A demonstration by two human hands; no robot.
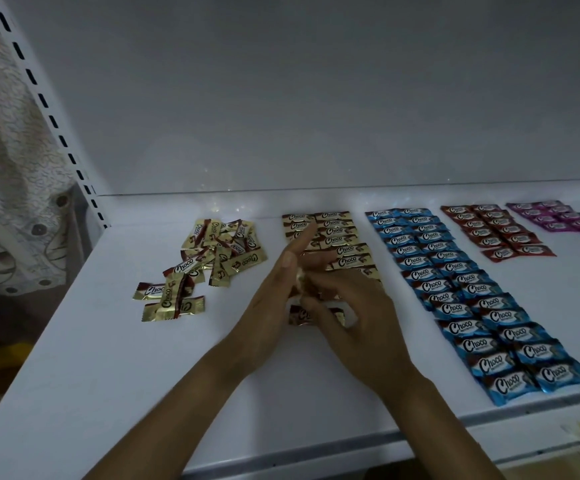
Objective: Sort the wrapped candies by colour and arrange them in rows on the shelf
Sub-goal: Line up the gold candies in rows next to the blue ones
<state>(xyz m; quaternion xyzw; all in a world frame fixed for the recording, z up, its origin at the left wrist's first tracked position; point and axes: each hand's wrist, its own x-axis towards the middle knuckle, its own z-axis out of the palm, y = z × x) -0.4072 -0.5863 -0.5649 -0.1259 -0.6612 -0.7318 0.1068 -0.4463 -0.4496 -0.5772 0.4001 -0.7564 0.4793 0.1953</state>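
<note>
Over the gold rows (337, 232), the right hand (358, 313) pinches a gold candy (300, 280) against the straight-fingered left hand (271, 306).

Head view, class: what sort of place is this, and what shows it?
Probably a shop display unit: a white shelf with a slotted upright at its left edge, and identical wrapped sweets laid out in colour rows: blue candies, red candies, purple candies.

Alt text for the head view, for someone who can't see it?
A person's left hand and right hand meet over unfinished gold candy rows on a white shelf; their grip is unclear. A loose gold pile lies to the left; blue rows, red rows and purple rows lie to the right.
</note>
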